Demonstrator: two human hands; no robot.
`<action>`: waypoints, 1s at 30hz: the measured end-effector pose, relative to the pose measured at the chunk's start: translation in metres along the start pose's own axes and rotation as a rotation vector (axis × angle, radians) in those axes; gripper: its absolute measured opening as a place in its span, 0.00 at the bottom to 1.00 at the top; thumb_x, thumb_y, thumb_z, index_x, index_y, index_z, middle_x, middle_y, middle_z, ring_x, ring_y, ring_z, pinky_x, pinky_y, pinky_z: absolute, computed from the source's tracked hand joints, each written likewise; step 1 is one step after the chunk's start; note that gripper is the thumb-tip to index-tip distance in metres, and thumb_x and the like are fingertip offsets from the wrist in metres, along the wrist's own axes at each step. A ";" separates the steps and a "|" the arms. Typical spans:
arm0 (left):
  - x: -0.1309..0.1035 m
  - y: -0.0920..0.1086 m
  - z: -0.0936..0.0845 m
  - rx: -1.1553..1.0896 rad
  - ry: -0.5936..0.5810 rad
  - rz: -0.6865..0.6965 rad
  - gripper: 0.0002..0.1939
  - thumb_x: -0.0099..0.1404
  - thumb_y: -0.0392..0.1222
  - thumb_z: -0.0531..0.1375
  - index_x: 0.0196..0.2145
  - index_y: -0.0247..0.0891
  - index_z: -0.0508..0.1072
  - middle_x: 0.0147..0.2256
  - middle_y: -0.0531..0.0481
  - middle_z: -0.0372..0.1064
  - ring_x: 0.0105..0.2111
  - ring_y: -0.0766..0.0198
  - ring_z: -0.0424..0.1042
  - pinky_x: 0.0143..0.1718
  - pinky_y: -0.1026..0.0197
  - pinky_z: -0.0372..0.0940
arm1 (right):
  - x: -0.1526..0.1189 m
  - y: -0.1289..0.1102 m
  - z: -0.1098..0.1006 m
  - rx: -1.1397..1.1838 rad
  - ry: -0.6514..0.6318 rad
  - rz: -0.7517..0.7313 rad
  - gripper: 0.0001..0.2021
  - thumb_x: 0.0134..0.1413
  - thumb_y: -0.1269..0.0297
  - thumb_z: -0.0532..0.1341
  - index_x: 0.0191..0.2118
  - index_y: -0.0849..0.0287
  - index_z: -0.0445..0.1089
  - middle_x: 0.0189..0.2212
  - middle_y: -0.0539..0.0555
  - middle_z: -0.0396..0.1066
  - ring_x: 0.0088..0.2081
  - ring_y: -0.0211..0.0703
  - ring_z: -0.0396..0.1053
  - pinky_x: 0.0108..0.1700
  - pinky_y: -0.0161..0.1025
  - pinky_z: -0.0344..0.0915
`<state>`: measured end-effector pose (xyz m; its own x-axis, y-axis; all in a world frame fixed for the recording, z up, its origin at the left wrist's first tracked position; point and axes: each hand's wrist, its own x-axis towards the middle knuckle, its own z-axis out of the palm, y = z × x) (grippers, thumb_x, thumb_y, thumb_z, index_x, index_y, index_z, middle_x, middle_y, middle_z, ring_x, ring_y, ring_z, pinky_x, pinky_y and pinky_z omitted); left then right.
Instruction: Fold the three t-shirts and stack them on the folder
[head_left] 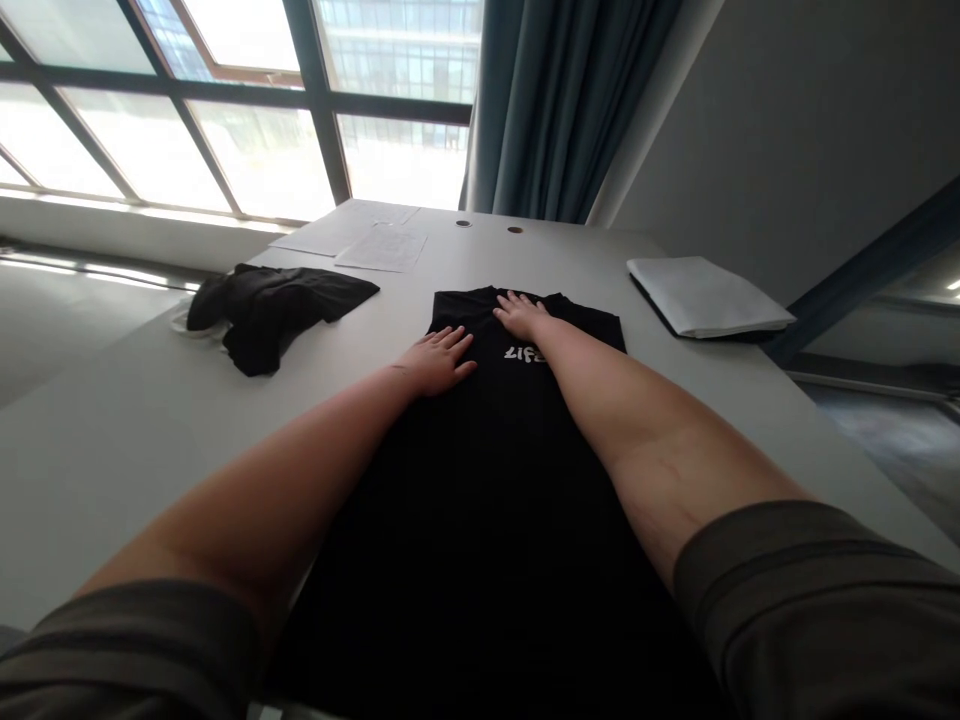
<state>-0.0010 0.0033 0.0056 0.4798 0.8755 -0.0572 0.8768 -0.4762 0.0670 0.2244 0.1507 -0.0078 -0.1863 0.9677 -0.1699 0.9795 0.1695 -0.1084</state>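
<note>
A black T-shirt [510,500] is spread flat on the white table, its neck and sleeve end farthest from me. White lettering shows on its chest, partly covered by my right wrist. My left hand [441,362] lies on the shirt's left edge below the sleeve, palm down, fingers spread. Up near the collar, my right hand [520,314] rests flat with its fingers stretched out. Neither hand grips the cloth. The shirt's lower end runs out of view toward my body.
A crumpled dark garment [274,305] lies on the table [135,450] at the left. Sheets of paper [382,247] are at the far left end. Folded white cloth or paper [705,293] sits on something dark at the right. Beyond hang blue curtains [555,110] beside windows.
</note>
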 end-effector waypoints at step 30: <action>-0.008 -0.007 -0.001 0.123 0.308 0.161 0.23 0.76 0.44 0.53 0.65 0.46 0.72 0.70 0.44 0.61 0.72 0.47 0.55 0.74 0.39 0.46 | -0.279 0.036 0.038 0.016 0.154 -0.612 0.32 0.77 0.50 0.49 0.78 0.54 0.47 0.76 0.57 0.39 0.76 0.55 0.39 0.75 0.62 0.45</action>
<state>-0.0109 -0.0007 0.0064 0.5961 0.7635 0.2483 0.7973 -0.5994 -0.0708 0.3092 -0.1206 -0.0014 -0.6986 0.7121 0.0701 0.6973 0.6995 -0.1563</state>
